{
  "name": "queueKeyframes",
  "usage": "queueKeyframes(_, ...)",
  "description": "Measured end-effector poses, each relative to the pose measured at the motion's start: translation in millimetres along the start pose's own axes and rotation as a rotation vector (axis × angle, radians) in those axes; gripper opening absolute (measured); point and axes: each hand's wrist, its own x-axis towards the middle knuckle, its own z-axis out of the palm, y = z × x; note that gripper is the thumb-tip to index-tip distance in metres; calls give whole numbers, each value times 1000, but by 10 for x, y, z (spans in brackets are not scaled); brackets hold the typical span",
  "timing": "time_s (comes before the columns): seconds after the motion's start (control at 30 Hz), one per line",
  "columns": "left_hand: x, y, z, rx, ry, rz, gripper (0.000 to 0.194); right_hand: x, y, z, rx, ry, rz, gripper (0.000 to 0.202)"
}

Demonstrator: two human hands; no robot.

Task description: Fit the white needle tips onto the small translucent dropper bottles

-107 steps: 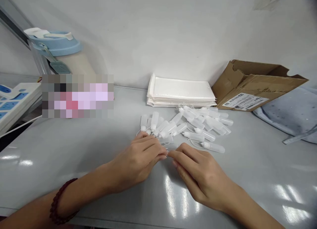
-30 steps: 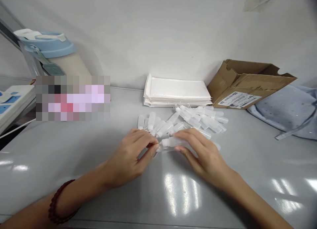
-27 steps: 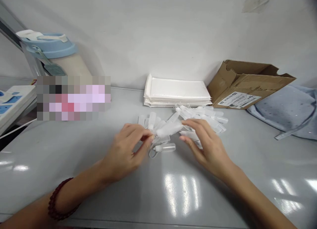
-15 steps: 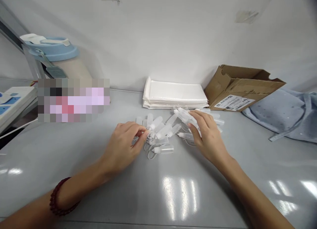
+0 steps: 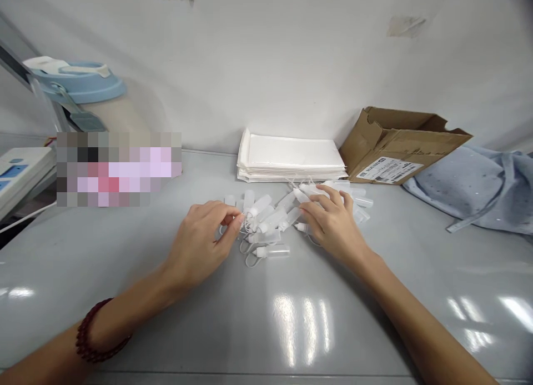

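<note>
Several small translucent plastic squeeze bottles (image 5: 272, 251), with white tops and thin loops, lie in a loose heap in the middle of the table. At the heap's left edge is my left hand (image 5: 204, 238), its thumb and forefinger pinched together; what sits between the tips is too small to make out. My right hand (image 5: 335, 221) rests over the heap's right part, fingers curved and apart on the bottles there, palm down. It partly hides those bottles. A dark red bead bracelet (image 5: 85, 335) circles my left wrist.
Behind the bottles lies a stack of white padded envelopes (image 5: 293, 150). An open cardboard box (image 5: 383, 151) with a label tilts beside it, next to blue-grey cloth (image 5: 478, 190). A blue-lidded tumbler (image 5: 83, 85) and a blurred-out item (image 5: 137, 168) are at left. The wall rises behind.
My right hand has moved left and slightly down over the bottles, its fingers spreading more. My left hand stays pinched at the heap's left edge. The view has shifted slightly.
</note>
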Motion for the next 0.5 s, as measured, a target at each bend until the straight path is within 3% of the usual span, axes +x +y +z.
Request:
queueKeyframes(0.23,-8,19,-10,-10,-9,25,14,-23,-72,-184,240,238,38,13)
queueKeyframes(0.4,-33,46,-24,-74,5,65,11,-66,-249,-341,525,197,5,15)
queueKeyframes(0.5,-40,64,-33,-118,-43,48,21,-87,-350,-379,676,125,30,13)
